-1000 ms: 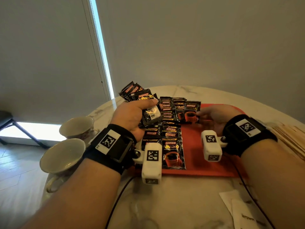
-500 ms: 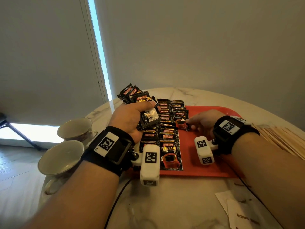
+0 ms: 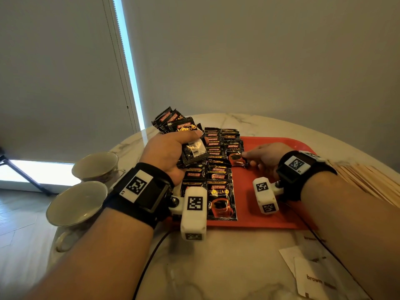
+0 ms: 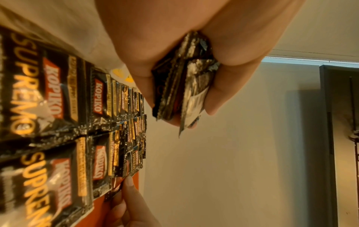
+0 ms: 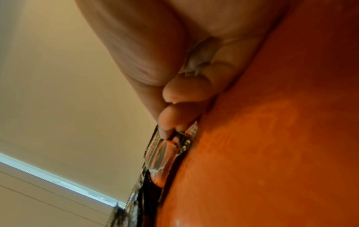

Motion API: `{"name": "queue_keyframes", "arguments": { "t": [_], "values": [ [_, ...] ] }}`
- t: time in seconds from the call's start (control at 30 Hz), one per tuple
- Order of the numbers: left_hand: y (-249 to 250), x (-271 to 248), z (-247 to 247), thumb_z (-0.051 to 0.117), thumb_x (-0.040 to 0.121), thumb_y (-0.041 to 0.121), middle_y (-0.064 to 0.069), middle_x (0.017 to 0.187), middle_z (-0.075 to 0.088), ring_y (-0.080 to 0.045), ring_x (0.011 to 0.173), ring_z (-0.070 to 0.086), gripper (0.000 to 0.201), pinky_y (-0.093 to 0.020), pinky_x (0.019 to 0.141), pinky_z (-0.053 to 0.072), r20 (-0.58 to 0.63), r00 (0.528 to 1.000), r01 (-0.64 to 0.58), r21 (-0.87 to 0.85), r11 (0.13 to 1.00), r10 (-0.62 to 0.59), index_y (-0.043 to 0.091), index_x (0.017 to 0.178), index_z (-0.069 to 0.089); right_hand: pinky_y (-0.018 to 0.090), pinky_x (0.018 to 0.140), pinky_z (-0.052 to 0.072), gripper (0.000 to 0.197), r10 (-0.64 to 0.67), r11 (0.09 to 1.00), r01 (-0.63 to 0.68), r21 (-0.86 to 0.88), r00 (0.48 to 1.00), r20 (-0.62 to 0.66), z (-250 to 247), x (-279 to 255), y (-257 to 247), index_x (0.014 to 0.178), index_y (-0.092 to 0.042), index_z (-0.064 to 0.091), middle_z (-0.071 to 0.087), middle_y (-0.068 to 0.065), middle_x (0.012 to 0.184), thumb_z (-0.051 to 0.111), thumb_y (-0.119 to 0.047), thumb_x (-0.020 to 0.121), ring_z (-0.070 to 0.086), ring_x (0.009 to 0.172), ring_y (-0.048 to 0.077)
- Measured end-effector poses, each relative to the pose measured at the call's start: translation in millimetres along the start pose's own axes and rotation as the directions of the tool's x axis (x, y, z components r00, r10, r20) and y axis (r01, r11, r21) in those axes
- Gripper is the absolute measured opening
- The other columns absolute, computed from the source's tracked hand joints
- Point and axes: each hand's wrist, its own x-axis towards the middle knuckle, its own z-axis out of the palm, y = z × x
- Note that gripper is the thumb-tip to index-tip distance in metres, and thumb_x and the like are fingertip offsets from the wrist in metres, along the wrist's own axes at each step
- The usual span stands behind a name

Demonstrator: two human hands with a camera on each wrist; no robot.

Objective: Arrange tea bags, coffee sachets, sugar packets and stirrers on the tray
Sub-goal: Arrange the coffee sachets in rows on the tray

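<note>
A red tray [image 3: 270,217] lies on the marble table, its left part covered by overlapping rows of black coffee sachets [image 3: 218,187]. My left hand [image 3: 166,152] hovers over the rows and grips a fanned bundle of black coffee sachets [image 3: 179,126], seen edge-on in the left wrist view [image 4: 182,86]. My right hand [image 3: 266,154] rests low on the tray and pinches the lower right corner of one coffee sachet [image 3: 234,153] lying at the right of the rows; its fingertips [image 5: 170,122] hold that sachet's edge [image 5: 165,155] against the tray [image 5: 272,138].
Two empty cups [image 3: 75,204] stand at the table's left edge. A pile of wooden stirrers [image 3: 368,180] lies right of the tray. White sugar packets [image 3: 313,273] lie at the front right. A cable [image 3: 149,263] runs over the table near me.
My right hand has brought the single sachet down and leftward, from lifted above the tray to lying flat beside the rows. The left hand has kept its bundle in place.
</note>
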Motion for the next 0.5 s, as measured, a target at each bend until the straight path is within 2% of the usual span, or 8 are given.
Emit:
{"name": "queue_keyframes", "arguments": {
  "t": [0.13, 0.27, 0.4, 0.5],
  "values": [
    [-1.0, 0.0, -0.6, 0.071, 0.089, 0.003, -0.018, 0.094, 0.078, -0.034, 0.077, 0.079, 0.042, -0.046, 0.058, 0.063, -0.006, 1.0, 0.009, 0.012, 1.0, -0.009, -0.002, 0.13, 0.063, 0.021, 0.047, 0.035, 0.019, -0.001, 1.0, 0.001, -0.007, 1.0, -0.008, 1.4, -0.4, -0.5, 0.081, -0.009, 0.07, 0.062, -0.002, 0.054, 0.082, -0.025, 0.084, 0.047, 0.047, 0.009],
    [-0.6, -0.7, -0.1, 0.071, 0.09, 0.003, -0.018, 0.091, 0.078, -0.033, 0.075, 0.079, 0.035, -0.045, 0.058, 0.064, -0.001, 1.0, 0.017, 0.009, 1.0, -0.017, -0.001, 0.125, 0.065, 0.02, 0.048, 0.034, 0.018, 0.011, 1.0, -0.011, 0.019, 1.0, -0.002, 1.7, -1.2, -0.2, 0.088, -0.006, 0.072, 0.064, 0.002, 0.061, 0.08, -0.022, 0.086, 0.048, 0.049, 0.009],
    [-0.6, 0.3, -0.7, 0.073, 0.088, 0.005, -0.018, 0.097, 0.079, -0.035, 0.08, 0.079, 0.042, -0.047, 0.06, 0.064, -0.014, 1.0, 0.022, 0.025, 0.999, -0.022, -0.001, 0.128, 0.064, 0.022, 0.054, 0.035, 0.015, 0.004, 0.999, -0.005, 0.053, 1.0, 0.011, 1.0, 1.0, 2.2, 0.086, -0.007, 0.072, 0.067, 0.005, 0.069, 0.08, -0.02, 0.085, 0.051, 0.054, 0.01],
    [-0.3, -1.7, 1.2, 0.074, 0.085, 0.004, -0.018, 0.095, 0.079, -0.034, 0.079, 0.079, 0.042, -0.046, 0.06, 0.064, -0.01, 1.0, 0.021, 0.03, 0.999, -0.021, -0.001, 0.125, 0.065, 0.023, 0.057, 0.038, 0.015, 0.002, 0.997, -0.003, 0.073, 1.0, 0.022, 0.1, 1.7, 3.1, 0.087, -0.006, 0.073, 0.069, 0.006, 0.073, 0.08, -0.02, 0.086, 0.053, 0.057, 0.012]
  ]
}}
